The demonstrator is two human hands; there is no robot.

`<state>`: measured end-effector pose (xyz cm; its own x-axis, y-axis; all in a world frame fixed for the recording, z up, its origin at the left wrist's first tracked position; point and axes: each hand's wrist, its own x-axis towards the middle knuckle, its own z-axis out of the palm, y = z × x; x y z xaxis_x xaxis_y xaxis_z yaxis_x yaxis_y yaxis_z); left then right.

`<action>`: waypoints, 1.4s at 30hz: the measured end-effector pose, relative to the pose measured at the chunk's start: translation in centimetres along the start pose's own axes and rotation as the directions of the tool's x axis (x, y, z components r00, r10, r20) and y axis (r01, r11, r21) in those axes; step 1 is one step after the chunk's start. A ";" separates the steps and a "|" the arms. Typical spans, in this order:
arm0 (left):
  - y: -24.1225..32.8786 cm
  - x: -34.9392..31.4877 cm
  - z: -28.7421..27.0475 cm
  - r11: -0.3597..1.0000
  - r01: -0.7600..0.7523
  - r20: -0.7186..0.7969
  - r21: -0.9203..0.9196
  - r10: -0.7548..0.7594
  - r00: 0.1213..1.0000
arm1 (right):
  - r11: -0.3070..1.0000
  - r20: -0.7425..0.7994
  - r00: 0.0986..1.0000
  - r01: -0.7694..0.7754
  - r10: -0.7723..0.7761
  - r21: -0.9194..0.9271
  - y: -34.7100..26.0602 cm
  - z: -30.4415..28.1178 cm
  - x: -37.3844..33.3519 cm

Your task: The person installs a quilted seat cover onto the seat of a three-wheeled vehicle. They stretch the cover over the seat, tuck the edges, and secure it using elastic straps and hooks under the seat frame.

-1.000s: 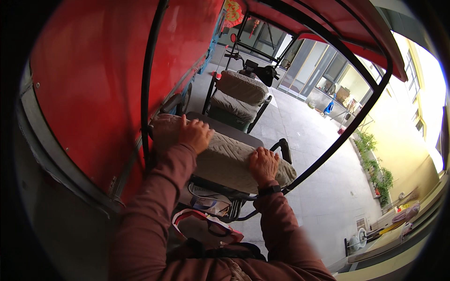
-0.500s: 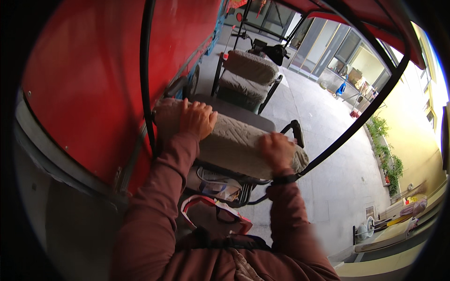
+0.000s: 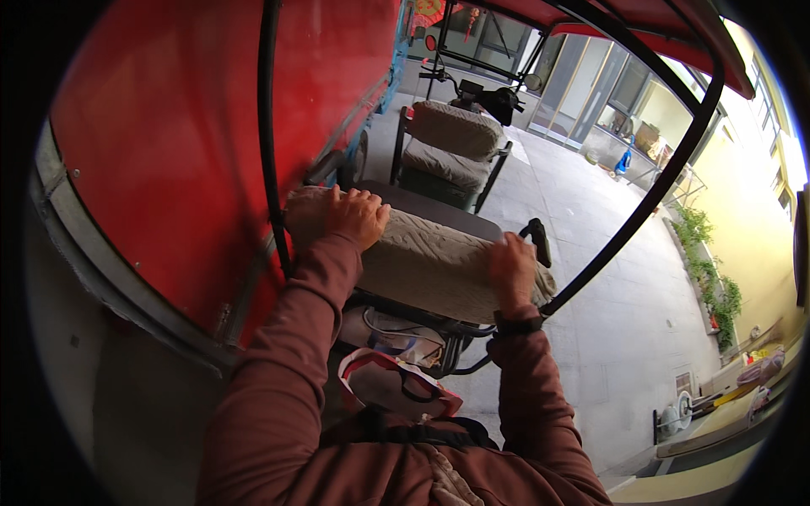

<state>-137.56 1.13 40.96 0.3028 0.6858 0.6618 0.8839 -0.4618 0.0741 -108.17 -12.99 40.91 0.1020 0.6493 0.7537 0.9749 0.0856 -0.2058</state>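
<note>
In front of me is a padded backrest in a grey textured cloth seat cover (image 3: 430, 261), at the rear of a three-wheeled vehicle. My left hand (image 3: 358, 218) lies over its top edge toward the left end, fingers bent around the edge and gripping the covered pad. Near the right end, my right hand (image 3: 513, 268) is at the cover's upper edge. Motion smears its fingers, so whether they pinch the cloth cannot be made out. At that end the cloth bunches loosely. A black armrest (image 3: 538, 240) stands just beyond my right hand.
Ahead are the covered front seat (image 3: 454, 131) and handlebars (image 3: 472, 88). Black frame posts (image 3: 645, 202) rise on both sides to a red canopy. A red panel (image 3: 169, 169) stands close on the left. Below the backrest are bags (image 3: 396, 384). Potted plants (image 3: 704, 261) line the right wall.
My right hand has shifted slightly right and upward along the cover's edge. My left hand keeps its place on the backrest. The whole view has shifted slightly.
</note>
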 end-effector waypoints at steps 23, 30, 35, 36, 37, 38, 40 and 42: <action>-10.4 -0.3 -2.8 0.938 0.311 -0.037 0.154 -0.310 0.950 | 0.967 0.107 0.991 0.107 -0.084 -0.230 -3.5 2.3 -0.2; 1.0 0.2 0.1 0.989 -0.011 -0.060 -0.146 0.002 0.998 | 0.960 0.298 0.951 0.009 0.078 -0.280 -6.5 2.3 1.2; 1.3 0.1 0.9 0.996 0.005 0.020 -0.087 -0.003 1.000 | 0.984 0.243 0.957 0.173 -0.158 -0.039 -13.3 7.4 2.5; 1.1 0.2 0.9 0.995 0.002 0.023 -0.099 0.000 1.000 | 0.984 0.218 0.961 0.179 -0.172 -0.013 -14.1 8.2 2.7; 0.9 0.3 0.9 0.996 -0.026 -0.033 -0.089 0.024 0.999 | 0.975 0.151 0.964 0.219 -0.220 0.024 -14.5 8.5 2.8; 0.8 0.3 1.0 0.996 -0.028 -0.018 -0.081 0.027 0.999 | 0.979 0.177 0.964 0.203 -0.198 -0.009 -14.3 8.5 2.7; 0.9 0.1 1.1 0.996 -0.027 -0.002 -0.081 0.027 1.000 | 0.956 0.103 0.953 0.292 -0.286 -0.040 -12.5 7.4 2.1; 1.1 0.0 1.2 0.996 -0.047 -0.046 -0.080 0.043 0.998 | 0.972 0.132 0.976 0.190 -0.172 -0.138 -8.7 5.1 1.2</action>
<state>-136.20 1.30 40.17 0.3237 0.6386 0.6981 0.8374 -0.5368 0.1027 -117.51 -9.08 40.38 -0.0943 0.7188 0.6888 0.9943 0.1024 0.0293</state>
